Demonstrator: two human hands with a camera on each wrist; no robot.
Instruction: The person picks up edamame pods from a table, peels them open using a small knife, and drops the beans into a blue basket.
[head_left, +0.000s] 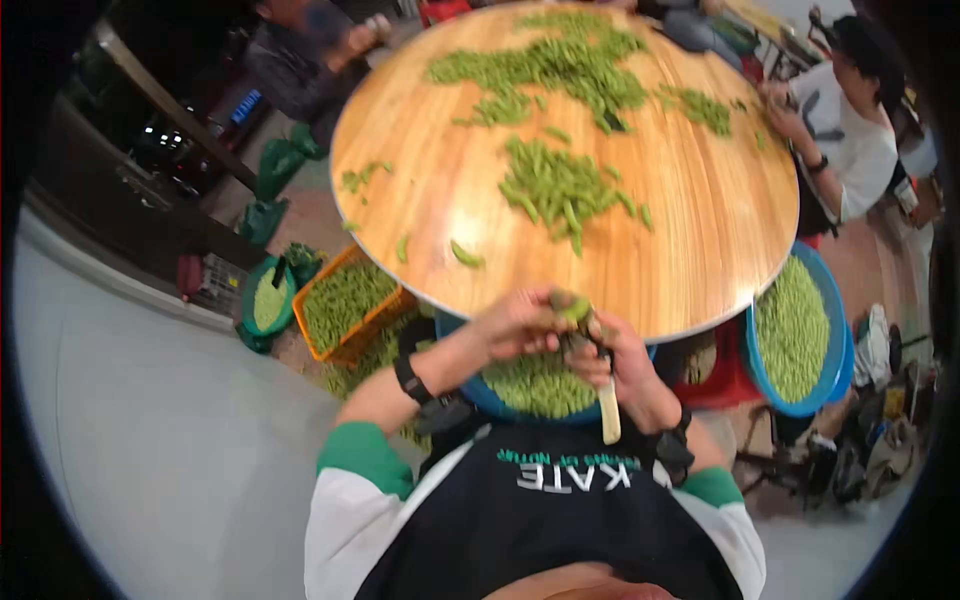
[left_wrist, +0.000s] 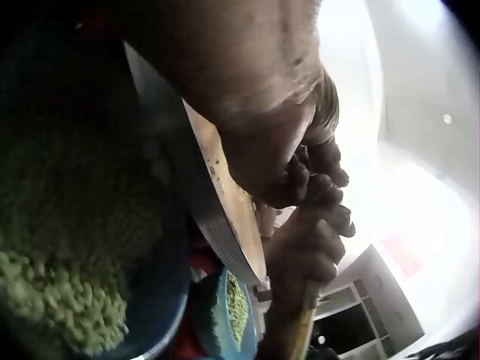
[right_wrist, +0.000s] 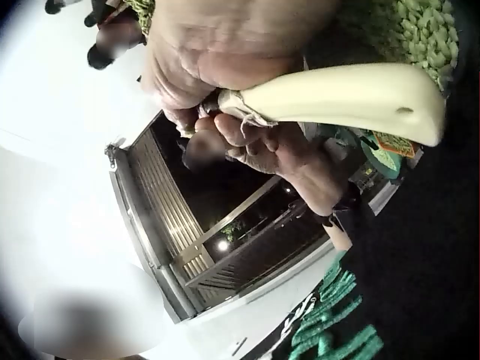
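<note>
pinching a green pod [head_left: 572, 305] in the left hand [head_left: 515, 325], curling fingers and thumb onto it, while clamping the right hand [head_left: 622, 350] around a tool [head_left: 610, 412] by its pale handle [right_wrist: 337, 97]. holding the pod by the near edge of the table [head_left: 690, 240], roughly above the blue tub [head_left: 448, 325] of beans [head_left: 545, 388]. being unable to make out the tool's working end, hidden among the fingers.

probably doing best by bracing both hands against each other, aiming the tool away from the left fingertips and pressing lightly, so as to avoid crushing anything inside the pod. perhaps also tilting the pod toward the tub, and turning it gradually rather than forcing the tool. when needing more, likely choosing from the near pile [head_left: 562, 190] before the far heap [head_left: 590, 75].

reading "kate" in large white letters on the dark shirt [head_left: 480, 530], upside down in the head view; making out only part of the smaller green line beside it, perhaps "of nutur". finding characters on a blue plate [head_left: 245, 107] at far left, too small for reading. seeing no lettering on the pale handle.
</note>
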